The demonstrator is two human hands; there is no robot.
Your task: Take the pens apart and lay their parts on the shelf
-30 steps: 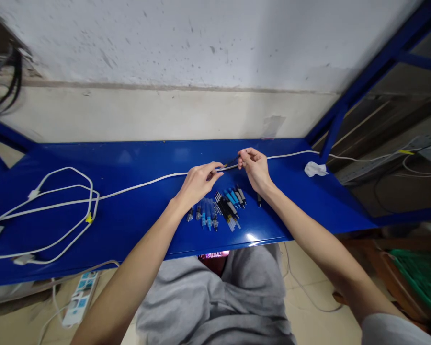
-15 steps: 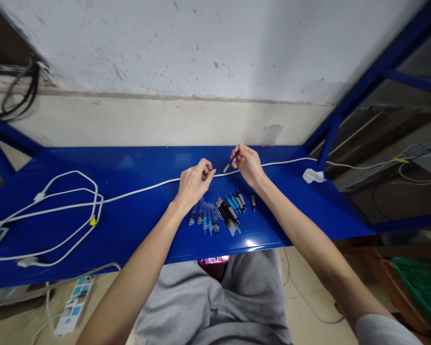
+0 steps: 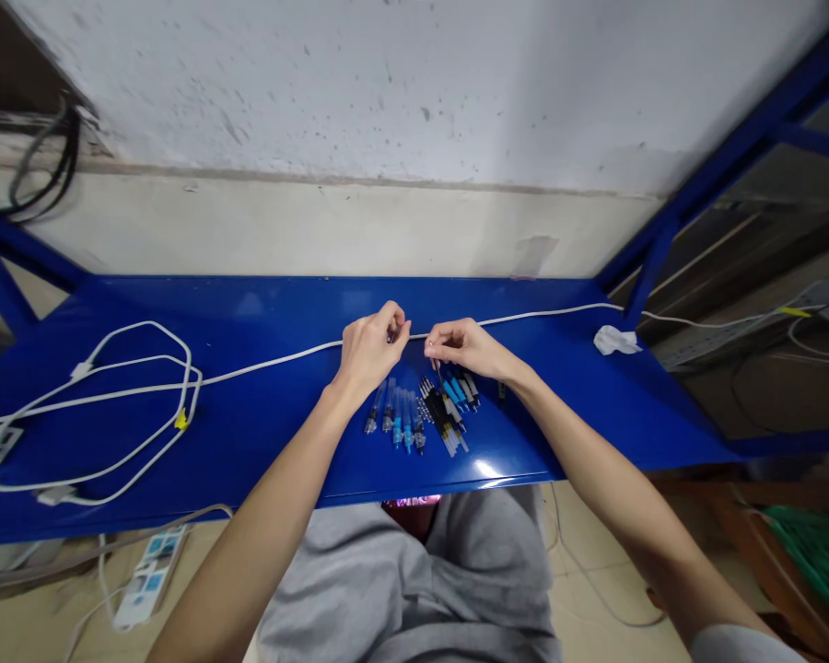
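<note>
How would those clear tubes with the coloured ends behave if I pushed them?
The clear tubes would probably slide or roll easily, since they look slender and lie on a smooth, shiny blue table. Being thin and see-through, they're likely light; their straight shape suggests they're stiff.

Dim, muted indoor light, white glare on the front edge of the blue tabletop (image 3: 283,318) right of lower centre, soft shadow down the upper-right wall (image 3: 283,92), murky right side, stretched, smeared corners, small pen parts (image 3: 443,416) slightly soft.
</note>
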